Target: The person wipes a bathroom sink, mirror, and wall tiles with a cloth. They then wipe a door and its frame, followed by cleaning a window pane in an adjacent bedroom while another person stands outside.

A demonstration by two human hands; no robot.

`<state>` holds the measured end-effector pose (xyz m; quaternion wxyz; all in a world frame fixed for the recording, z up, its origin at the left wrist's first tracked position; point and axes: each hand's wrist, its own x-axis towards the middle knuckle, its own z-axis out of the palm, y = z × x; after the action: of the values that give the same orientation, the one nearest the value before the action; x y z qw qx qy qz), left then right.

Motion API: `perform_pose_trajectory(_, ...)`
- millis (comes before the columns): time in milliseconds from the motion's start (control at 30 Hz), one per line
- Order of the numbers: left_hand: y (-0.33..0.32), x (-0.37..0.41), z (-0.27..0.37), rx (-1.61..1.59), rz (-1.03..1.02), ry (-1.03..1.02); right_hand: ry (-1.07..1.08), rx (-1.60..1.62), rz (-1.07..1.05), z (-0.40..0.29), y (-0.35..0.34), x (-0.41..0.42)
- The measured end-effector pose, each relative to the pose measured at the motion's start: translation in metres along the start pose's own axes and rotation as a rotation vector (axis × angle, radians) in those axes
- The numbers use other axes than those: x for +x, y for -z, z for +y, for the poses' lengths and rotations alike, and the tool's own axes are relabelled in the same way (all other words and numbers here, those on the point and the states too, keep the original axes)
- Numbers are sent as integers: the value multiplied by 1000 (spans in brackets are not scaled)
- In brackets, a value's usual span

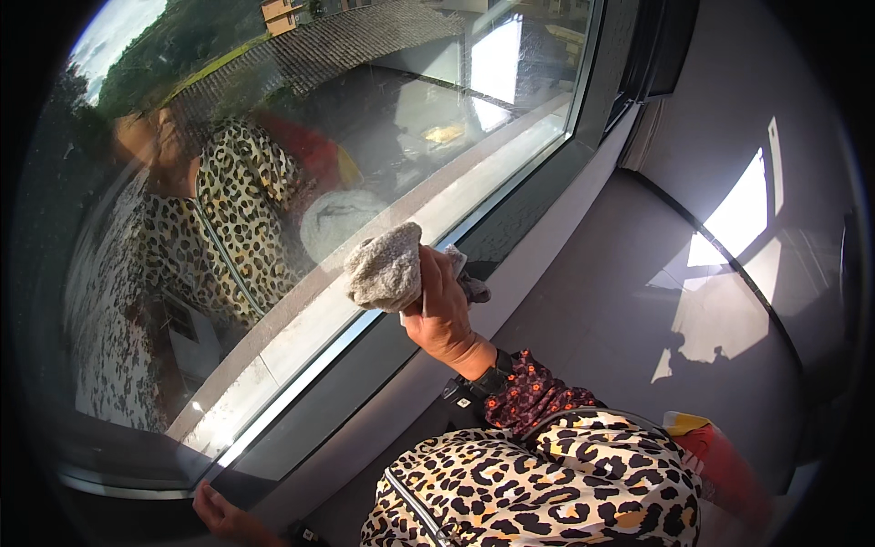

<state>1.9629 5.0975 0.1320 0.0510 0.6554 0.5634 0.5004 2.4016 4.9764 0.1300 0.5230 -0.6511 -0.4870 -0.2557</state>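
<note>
My right hand (pixel 441 318) is closed around a bunched grey terry cloth (pixel 386 270). Part of the cloth bulges out on the window side, and another bit sticks out past the fingers on the room side. The hand is over the lower rail of the dark window frame (pixel 355 362), close to the window pane (pixel 389 157); whether the cloth touches the glass I cannot tell. At the lower left, my left hand (pixel 222 516) has its fingertips against the frame's corner, with nothing seen in it. Its palm is partly hidden.
A pale ledge (pixel 266 366) runs along outside the glass, with a tiled roof (pixel 369 51) beyond. The pane reflects a leopard-print garment (pixel 239 219) and the cloth. To the right are the grey floor (pixel 595 273), sunlit patches and a dark skirting strip (pixel 724 253). Something red and yellow (pixel 711 451) lies behind my body.
</note>
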Motion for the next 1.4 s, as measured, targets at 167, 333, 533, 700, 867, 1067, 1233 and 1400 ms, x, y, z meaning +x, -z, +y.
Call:
perform_pose_trajectory(167,-7,21,-18,21,6,-225,290,214,-228,-60,-34,0)
perform_pose_trajectory(333,-2,-1,70,71,49,-326,427,247,-207,-48,-5,68)
perform_pose_trajectory(533,-12,-25,55,163,183,-271,374,123,328,-5,90,287)
perform_pose_trajectory(700,-63,-32,49,225,227,-328,245,-21,811,73,211,493)
perform_pose_trajectory(867,-90,-35,52,148,242,-296,-250,-257,692,74,258,609)
perform_pose_trajectory(1067,-122,-83,-36,428,373,-285,-128,-528,501,-33,206,618)
perform_pose_trajectory(1233,-132,-72,-22,450,333,-410,342,-729,566,-68,205,617)
perform_pose_trajectory(1400,-73,-49,78,365,176,-372,790,-409,386,-169,110,497)
